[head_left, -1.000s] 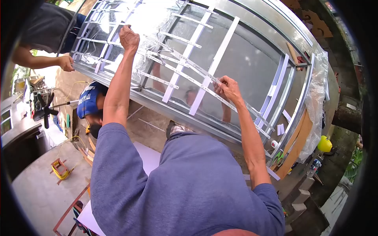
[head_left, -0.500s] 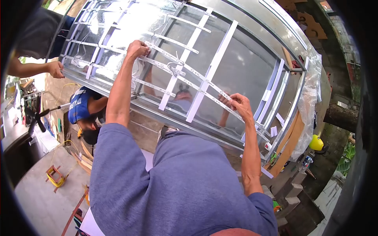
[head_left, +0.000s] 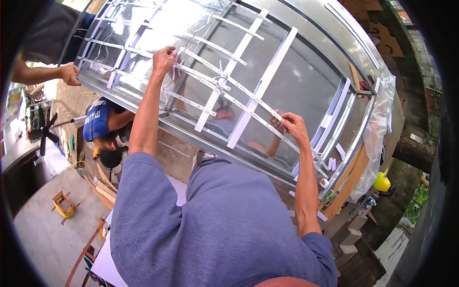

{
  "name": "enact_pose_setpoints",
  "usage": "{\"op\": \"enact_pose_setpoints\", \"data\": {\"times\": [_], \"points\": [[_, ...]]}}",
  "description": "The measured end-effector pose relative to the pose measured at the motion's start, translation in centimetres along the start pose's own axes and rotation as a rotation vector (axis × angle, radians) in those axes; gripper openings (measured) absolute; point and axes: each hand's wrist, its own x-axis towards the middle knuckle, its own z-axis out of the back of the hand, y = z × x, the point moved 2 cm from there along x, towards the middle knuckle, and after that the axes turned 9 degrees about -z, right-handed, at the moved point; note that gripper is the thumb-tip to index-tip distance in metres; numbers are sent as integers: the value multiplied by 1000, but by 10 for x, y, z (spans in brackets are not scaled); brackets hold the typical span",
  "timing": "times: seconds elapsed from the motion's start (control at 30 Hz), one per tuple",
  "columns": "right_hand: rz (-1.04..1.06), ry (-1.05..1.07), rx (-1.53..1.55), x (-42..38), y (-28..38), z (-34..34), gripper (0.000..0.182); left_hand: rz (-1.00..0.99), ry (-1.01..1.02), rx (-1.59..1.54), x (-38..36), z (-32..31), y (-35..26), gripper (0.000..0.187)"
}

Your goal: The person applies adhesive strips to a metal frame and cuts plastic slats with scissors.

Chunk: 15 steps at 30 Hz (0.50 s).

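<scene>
A thin white LED strip [head_left: 243, 88] runs slantwise above a shiny metal panel [head_left: 287, 86], with its right end between the pinched fingers of my right hand [head_left: 292, 126]. My left hand [head_left: 165, 60] is closed near the strip's left end; whether it grips the strip is too small to tell. A second LED strip [head_left: 265, 123] lies just below, across two white crossbars [head_left: 263, 86]. Loose white wires [head_left: 221, 79] curl over the strips at the middle.
A co-worker's hand [head_left: 70, 75] rests on the frame's left edge. Below it, a person in a blue shirt [head_left: 99, 119] bends beside the frame. Clear plastic sheet [head_left: 375, 138] and a wooden board [head_left: 348, 179] lie at the right. A yellow reel [head_left: 64, 205] sits lower left.
The strip's right end and my right hand have shifted slightly; my left hand sits a little higher, off the strip's end. The frame appears slightly farther right in view.
</scene>
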Motion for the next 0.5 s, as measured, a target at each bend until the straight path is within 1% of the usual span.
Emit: {"op": "enact_pose_setpoints", "data": {"times": [0.07,0.1,0.17,0.23,0.3,0.33,0.4,0.5], "points": [[8,43,-64,18,11,-11,15,-115,-163,198,-7,7,-1,22],[49,23,-97,26,15,-17,15,-135,-79,183,-16,10,-14,21],[134,-11,-163,43,18,-27,15,-170,87,154,-50,15,-61,19],[182,-7,-228,58,19,-33,16,-476,307,340,-86,1,-86,18],[252,-25,-295,61,26,-41,16,-645,442,414,-116,-20,-96,35],[215,-18,-275,60,33,-44,18,-636,457,462,-123,-28,-93,41],[260,-34,-294,64,35,-47,19,-626,485,554,-130,-38,-94,55],[270,-50,-322,69,32,-49,20,-607,496,642,-127,-35,-97,67]]}}
